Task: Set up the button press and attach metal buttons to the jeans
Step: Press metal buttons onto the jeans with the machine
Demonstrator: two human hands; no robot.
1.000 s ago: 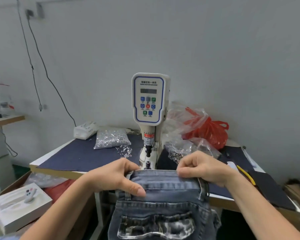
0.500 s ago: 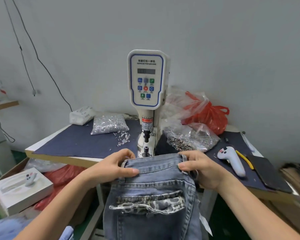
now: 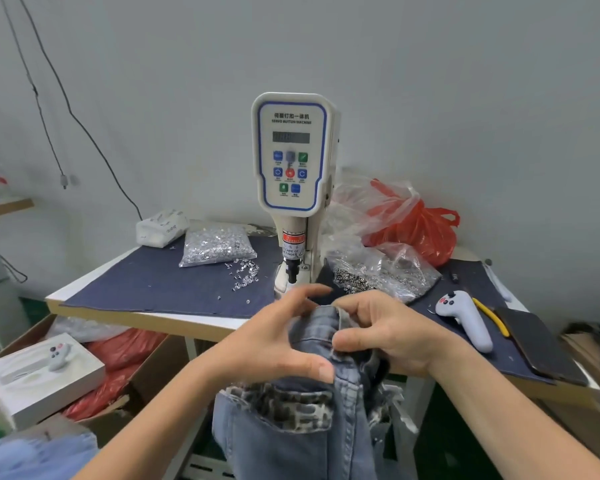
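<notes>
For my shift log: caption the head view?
Both hands bunch the jeans waistband before the button press.

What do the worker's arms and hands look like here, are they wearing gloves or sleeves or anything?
Nothing is worn that shows. The left hand and right hand are bare, with no gloves, and I see no rings. Both forearms are bare as far as the picture's edge, with no sleeve, watch or bracelet in view. The fingernails look short and unpainted.
</notes>
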